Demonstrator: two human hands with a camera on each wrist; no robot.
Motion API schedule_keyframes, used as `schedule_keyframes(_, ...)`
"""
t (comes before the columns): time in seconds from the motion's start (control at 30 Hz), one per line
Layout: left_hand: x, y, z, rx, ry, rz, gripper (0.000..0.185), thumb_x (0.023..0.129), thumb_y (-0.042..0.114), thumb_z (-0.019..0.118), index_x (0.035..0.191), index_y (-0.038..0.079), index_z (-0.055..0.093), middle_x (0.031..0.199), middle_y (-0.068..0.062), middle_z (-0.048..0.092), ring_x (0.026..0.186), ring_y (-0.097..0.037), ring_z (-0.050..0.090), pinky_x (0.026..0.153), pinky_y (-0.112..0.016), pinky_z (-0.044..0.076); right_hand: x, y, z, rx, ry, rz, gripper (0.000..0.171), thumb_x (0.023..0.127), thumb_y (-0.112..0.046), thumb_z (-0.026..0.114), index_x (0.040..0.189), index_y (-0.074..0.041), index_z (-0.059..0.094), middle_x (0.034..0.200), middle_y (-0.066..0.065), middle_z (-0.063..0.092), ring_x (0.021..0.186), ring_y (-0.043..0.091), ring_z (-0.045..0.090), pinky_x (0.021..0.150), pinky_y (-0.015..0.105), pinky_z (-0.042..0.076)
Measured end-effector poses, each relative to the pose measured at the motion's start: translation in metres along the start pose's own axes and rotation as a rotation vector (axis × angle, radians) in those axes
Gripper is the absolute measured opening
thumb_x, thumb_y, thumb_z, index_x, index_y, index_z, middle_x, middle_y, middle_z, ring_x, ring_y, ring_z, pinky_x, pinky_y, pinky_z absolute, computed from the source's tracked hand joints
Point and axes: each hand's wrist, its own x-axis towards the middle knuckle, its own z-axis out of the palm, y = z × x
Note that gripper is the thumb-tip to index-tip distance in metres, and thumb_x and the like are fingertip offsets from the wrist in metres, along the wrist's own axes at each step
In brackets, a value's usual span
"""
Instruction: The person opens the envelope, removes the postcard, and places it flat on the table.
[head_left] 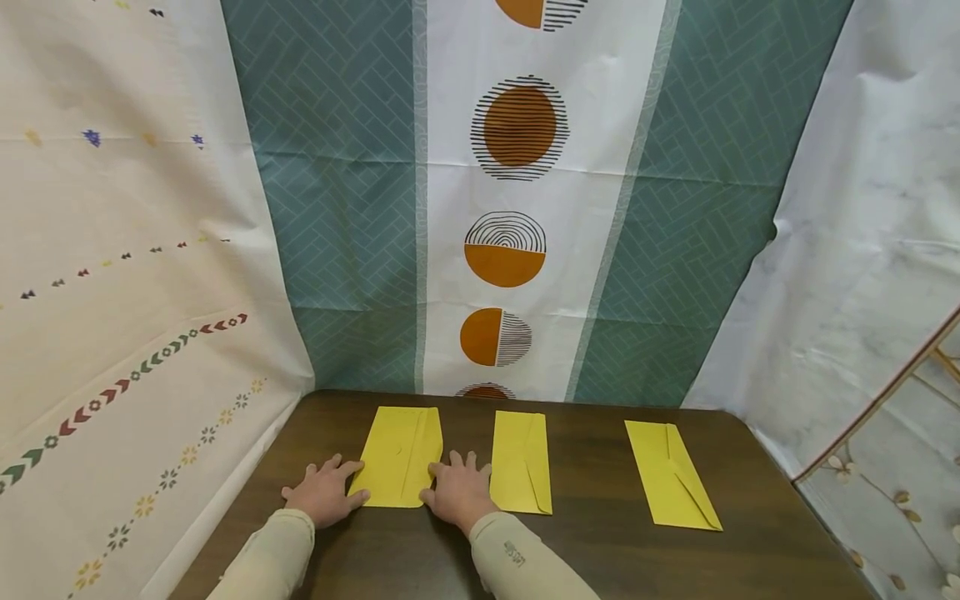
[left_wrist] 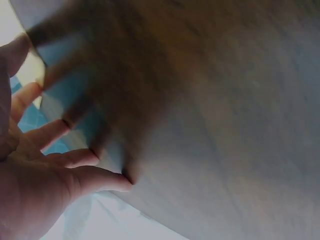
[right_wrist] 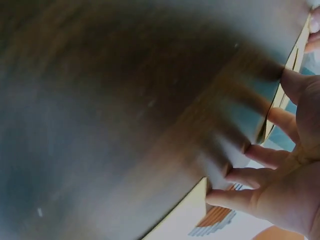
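Note:
A yellow envelope (head_left: 393, 458) lies on the dark wooden table, its seamed side up, between both hands. My left hand (head_left: 324, 493) rests at its left edge, thumb and forefinger touching the paper and the other fingers spread on the wood. At its right edge rests my right hand (head_left: 459, 492), thumb and forefinger against the side. The fingers of the right hand (right_wrist: 280, 165) are spread, and its little finger comes right up to a second yellow envelope (head_left: 522, 462). In the left wrist view the left hand (left_wrist: 55, 165) has its fingers splayed on the tabletop.
A third yellow envelope (head_left: 671, 473) lies slanted toward the right of the table (head_left: 592, 550). Behind the table hangs a green and white patterned cloth (head_left: 360, 250). Pale patterned cloths hang at the left (head_left: 150, 375) and right (head_left: 862, 275) sides.

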Motion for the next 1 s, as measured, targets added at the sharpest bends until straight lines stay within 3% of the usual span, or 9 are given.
schedule_keyframes(0.1,0.002,0.005,-0.001,0.019,0.033,0.019,0.066,0.096,0.051,0.074,0.146,0.009,0.063,0.155,-0.033,0.052,0.137,-0.068,0.048,0.092,-0.094,0.037,0.000,-0.002,-0.004,0.004,0.004,0.001,0.048,0.099,-0.052,0.069,0.142,-0.029,0.070,0.157,0.013,0.058,0.148,0.049,0.049,0.111,0.078,0.042)
schedule_keyframes(0.2,0.007,0.014,0.003,0.038,0.108,0.039,0.070,0.095,0.052,0.074,0.143,0.002,0.064,0.152,-0.033,0.056,0.133,-0.062,0.054,0.096,-0.088,0.041,0.002,-0.004,-0.006,-0.010,0.004,0.004,0.048,0.099,-0.053,0.070,0.141,-0.029,0.070,0.156,0.012,0.059,0.148,0.049,0.050,0.109,0.078,0.043)
schedule_keyframes(0.33,0.012,0.031,0.014,0.065,0.219,0.055,0.076,0.093,0.057,0.074,0.141,-0.002,0.064,0.152,-0.032,0.056,0.135,-0.061,0.053,0.102,-0.084,0.042,0.002,-0.005,-0.004,-0.025,-0.017,0.019,0.049,0.099,-0.055,0.069,0.142,-0.031,0.069,0.158,0.011,0.058,0.150,0.048,0.048,0.110,0.078,0.042)
schedule_keyframes(0.47,0.014,0.052,0.020,0.108,0.278,0.064,0.078,0.090,0.059,0.078,0.138,-0.002,0.066,0.150,-0.031,0.058,0.131,-0.058,0.056,0.100,-0.081,0.045,0.002,-0.004,-0.003,-0.029,-0.032,0.034,0.050,0.100,-0.056,0.068,0.144,-0.032,0.068,0.160,0.010,0.056,0.152,0.047,0.046,0.111,0.078,0.041)
schedule_keyframes(0.67,0.013,0.073,0.022,0.144,0.262,0.023,0.078,0.087,0.056,0.081,0.137,-0.002,0.066,0.147,-0.032,0.060,0.120,-0.057,0.061,0.095,-0.079,0.048,0.003,-0.004,-0.005,-0.025,-0.038,0.043,0.051,0.100,-0.057,0.067,0.145,-0.032,0.067,0.161,0.010,0.055,0.153,0.047,0.045,0.113,0.079,0.039)
schedule_keyframes(1.0,0.016,0.079,0.030,0.107,0.205,-0.037,0.073,0.089,0.049,0.082,0.138,0.000,0.064,0.149,-0.032,0.056,0.121,-0.064,0.059,0.089,-0.087,0.045,0.002,-0.004,-0.002,-0.012,-0.036,0.047,0.052,0.099,-0.057,0.069,0.144,-0.031,0.068,0.160,0.011,0.056,0.152,0.047,0.046,0.112,0.079,0.039)
